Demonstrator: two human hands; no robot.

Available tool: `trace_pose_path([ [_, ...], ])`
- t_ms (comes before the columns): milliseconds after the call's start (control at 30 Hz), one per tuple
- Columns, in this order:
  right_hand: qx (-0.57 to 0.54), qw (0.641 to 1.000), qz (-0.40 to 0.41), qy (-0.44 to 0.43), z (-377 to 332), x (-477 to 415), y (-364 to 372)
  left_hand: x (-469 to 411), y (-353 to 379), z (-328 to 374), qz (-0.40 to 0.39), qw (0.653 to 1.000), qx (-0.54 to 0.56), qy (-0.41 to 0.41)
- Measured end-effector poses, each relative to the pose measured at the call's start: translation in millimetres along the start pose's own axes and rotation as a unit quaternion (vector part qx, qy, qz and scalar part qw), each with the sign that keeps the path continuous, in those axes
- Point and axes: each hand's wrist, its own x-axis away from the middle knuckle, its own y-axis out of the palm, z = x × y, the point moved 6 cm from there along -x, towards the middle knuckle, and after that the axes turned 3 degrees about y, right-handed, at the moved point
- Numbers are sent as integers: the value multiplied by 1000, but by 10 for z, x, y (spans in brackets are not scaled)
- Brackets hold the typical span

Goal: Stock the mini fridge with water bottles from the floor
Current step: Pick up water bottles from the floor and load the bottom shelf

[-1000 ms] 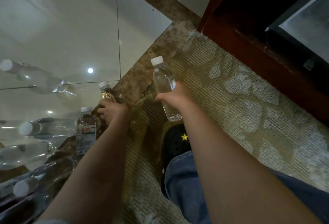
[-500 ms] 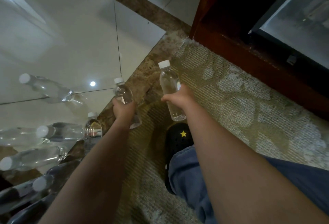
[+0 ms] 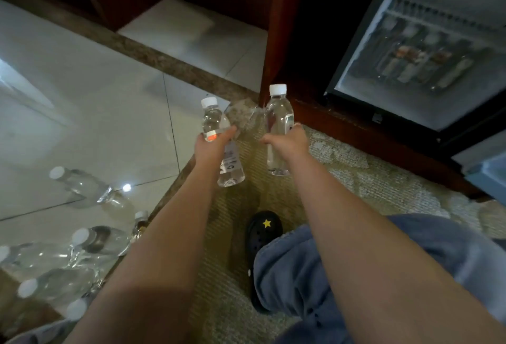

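Observation:
My left hand (image 3: 210, 146) grips a clear water bottle (image 3: 212, 122) with a white cap, held upright above the carpet. Just to its right, my right hand (image 3: 290, 142) grips a second clear bottle (image 3: 278, 116), also upright. The open mini fridge (image 3: 421, 50) is at the upper right, and several bottles stand on its wire shelf. Several more water bottles (image 3: 90, 242) lie on the glossy tiles at the lower left.
A dark red wooden cabinet frame (image 3: 276, 29) surrounds the fridge. A patterned carpet (image 3: 369, 179) lies under my hands. My black shoe with a yellow star (image 3: 264, 230) and my blue-jeaned knee (image 3: 342, 261) are below. The fridge door (image 3: 484, 168) shows at the right edge.
My left hand picked a bottle up off the floor and raised it beside the right one. My view swung up and right, bringing the open fridge into sight.

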Motion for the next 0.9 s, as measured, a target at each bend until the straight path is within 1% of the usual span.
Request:
trace_pose_path([
  [100, -7, 999, 31, -34, -280, 108, -334, 189, 224, 354, -36, 998, -18, 51],
  [267, -90, 989, 90, -72, -609, 281, -914, 503, 604, 926, -85, 988, -17, 125],
  [400, -154, 976, 120, -101, -746, 441, -1394, 784, 947, 1302, -121, 979, -17, 166],
  [467, -185, 969, 127, -107, -765, 482, -1632, 947, 1143, 1469, -138, 971, -28, 195],
  [633, -192, 958, 172, -123, -722, 517, -2237, 1282, 1728, 1778, -173, 952, -44, 248],
  [800, -238, 942, 204, -122, -532, 330, -2764, 1466, 2403, 1828, -210, 939, -66, 265],
  [900, -236, 939, 223, -113, -384, 136, -3020, 1477, 2829, 1803, -227, 933, -77, 269],
])
